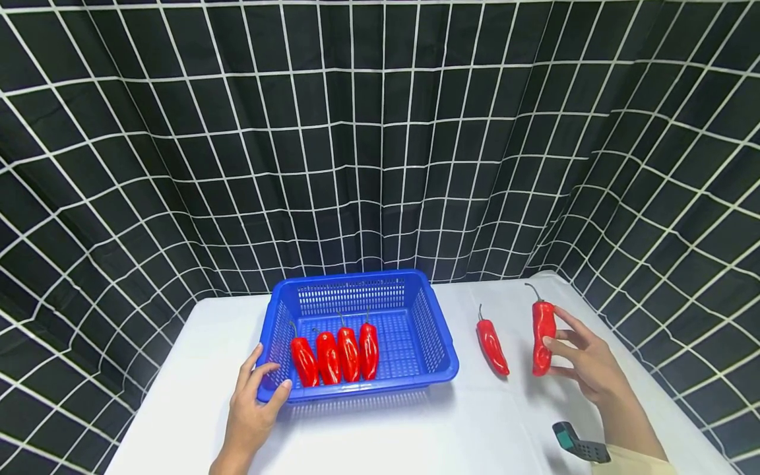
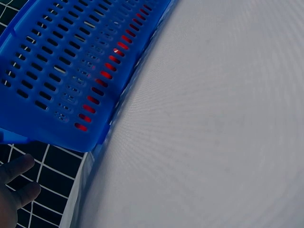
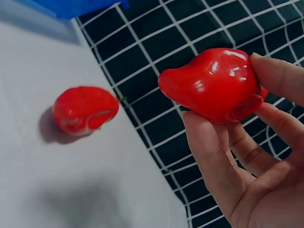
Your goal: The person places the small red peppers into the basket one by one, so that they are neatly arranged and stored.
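My right hand (image 1: 590, 363) grips a red chili pepper (image 1: 543, 338) between thumb and fingers, lifted above the table with its stem upward. In the right wrist view the fingers surround the rounded, glossy pepper (image 3: 216, 85). Left of that hand, another red chili pepper (image 1: 491, 348) lies on the white table. My left hand (image 1: 252, 409) is at the near left corner of a blue plastic basket (image 1: 359, 390), its fingers spread by the rim; firm contact cannot be made out. Inside the basket, several red chili peppers (image 1: 349, 354) lie side by side toward the left.
A white cloth (image 1: 415, 435) covers the table. Behind and at both sides hangs a black curtain with a white grid (image 1: 380, 145). The basket's slotted wall (image 2: 71, 61) shows red through its lower holes. A dark device (image 1: 580, 443) sits at the right wrist.
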Motion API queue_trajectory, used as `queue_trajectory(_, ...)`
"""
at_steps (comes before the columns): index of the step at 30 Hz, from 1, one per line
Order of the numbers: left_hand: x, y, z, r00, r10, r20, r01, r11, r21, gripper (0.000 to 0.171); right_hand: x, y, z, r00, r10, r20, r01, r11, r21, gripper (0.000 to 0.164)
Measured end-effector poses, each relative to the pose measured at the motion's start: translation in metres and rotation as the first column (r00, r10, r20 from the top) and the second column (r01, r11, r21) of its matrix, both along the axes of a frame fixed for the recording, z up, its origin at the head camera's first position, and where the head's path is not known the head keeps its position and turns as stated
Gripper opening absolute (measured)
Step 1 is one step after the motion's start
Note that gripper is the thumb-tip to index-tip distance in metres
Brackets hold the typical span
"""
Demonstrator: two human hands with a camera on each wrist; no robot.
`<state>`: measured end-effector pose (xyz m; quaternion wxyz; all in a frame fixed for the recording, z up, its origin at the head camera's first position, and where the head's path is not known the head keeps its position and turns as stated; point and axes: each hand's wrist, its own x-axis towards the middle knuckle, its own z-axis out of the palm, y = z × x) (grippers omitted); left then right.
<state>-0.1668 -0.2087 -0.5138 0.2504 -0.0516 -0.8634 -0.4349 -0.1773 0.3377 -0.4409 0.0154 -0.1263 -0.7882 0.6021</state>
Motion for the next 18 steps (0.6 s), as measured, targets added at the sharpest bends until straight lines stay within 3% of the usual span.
queue_trajectory(9,0.000,0.000,0.000,1.000,0.004,0.001,-0.004,1.000,0.001,0.030,0.013,-0.017,0.013,0.996,-0.002,-0.085,0.006,0.999,0.047,0.091)
queue_trajectory(18,0.000,0.000,-0.001,1.000,-0.001,-0.008,0.001,1.000,0.004,0.030,0.026,-0.030,0.021,0.983,-0.013,-0.180,0.009,1.000,-0.022,0.083)
